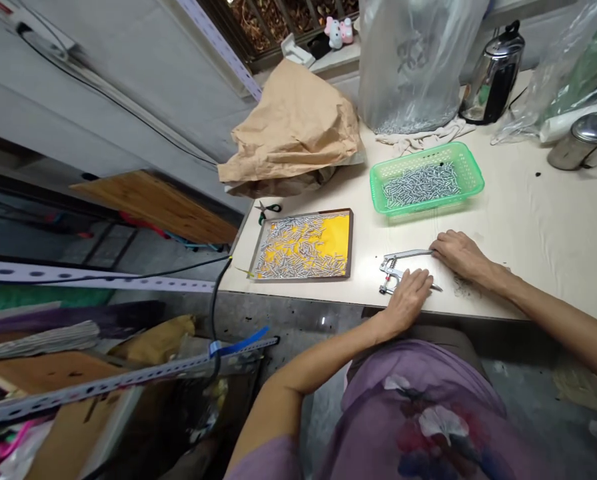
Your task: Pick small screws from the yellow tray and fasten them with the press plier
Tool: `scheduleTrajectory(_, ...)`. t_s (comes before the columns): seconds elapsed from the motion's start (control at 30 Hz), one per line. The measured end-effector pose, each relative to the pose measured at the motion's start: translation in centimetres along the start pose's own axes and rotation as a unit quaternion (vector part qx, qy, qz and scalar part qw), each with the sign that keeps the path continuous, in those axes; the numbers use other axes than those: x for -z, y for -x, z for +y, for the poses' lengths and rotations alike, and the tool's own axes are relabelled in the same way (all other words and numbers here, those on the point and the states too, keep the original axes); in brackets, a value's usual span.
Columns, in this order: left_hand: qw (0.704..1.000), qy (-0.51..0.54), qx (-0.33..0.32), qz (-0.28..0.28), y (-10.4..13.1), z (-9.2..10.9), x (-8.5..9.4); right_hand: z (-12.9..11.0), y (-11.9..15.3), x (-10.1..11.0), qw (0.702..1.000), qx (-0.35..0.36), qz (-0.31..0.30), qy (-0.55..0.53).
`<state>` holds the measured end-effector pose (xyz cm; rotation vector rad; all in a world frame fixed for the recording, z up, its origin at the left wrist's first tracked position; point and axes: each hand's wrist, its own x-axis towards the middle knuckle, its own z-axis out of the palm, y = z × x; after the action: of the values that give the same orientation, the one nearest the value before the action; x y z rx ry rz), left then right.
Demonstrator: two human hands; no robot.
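Observation:
A pair of silver hand pliers (409,254) with a spring and a small red spot near the jaws lies on the pale table, its jaws toward the left. My left hand (409,299) is laid over the lower handle with its fingers bent around it, and the handle's pointed tip sticks out past them. At the end of the upper handle, my right hand (458,253) has its fingers curled against the metal. Left of the pliers is a shallow tray (349,245) with a yellow bottom, holding many small silver metal pins (303,263). Behind my hands, a green plastic basket (473,175) contains more such pieces.
Scissors (268,210) lie beyond the tray's far left corner. A crumpled brown paper bag (298,127), a large clear plastic bag (418,67) and a metal kettle (495,73) stand along the back. A steel mug (585,140) is at right. Perforated metal rails (128,380) rise at left.

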<state>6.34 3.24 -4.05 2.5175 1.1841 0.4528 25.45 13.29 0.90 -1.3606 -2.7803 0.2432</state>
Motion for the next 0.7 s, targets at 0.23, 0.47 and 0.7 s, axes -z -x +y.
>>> scheduleTrajectory(0.23, 0.999, 0.033, 0.021, 0.001, -0.5, 1.2, 1.0, -2.7, -3.2, 0.4, 0.999, -0.001, 0.043, 0.031)
scheduleTrajectory(0.47, 0.994, 0.063, -0.089, -0.002, 3.7, 1.2, 2.8, -9.4, -4.3, -0.4, 0.962, 0.268, -0.038, -0.028)
scheduleTrajectory(0.7, 0.943, -0.141, 0.259, 0.153, 5.5, -7.7, 10.8, -10.0, -4.8, -3.2, 0.937, 0.26, 0.082, -0.217)
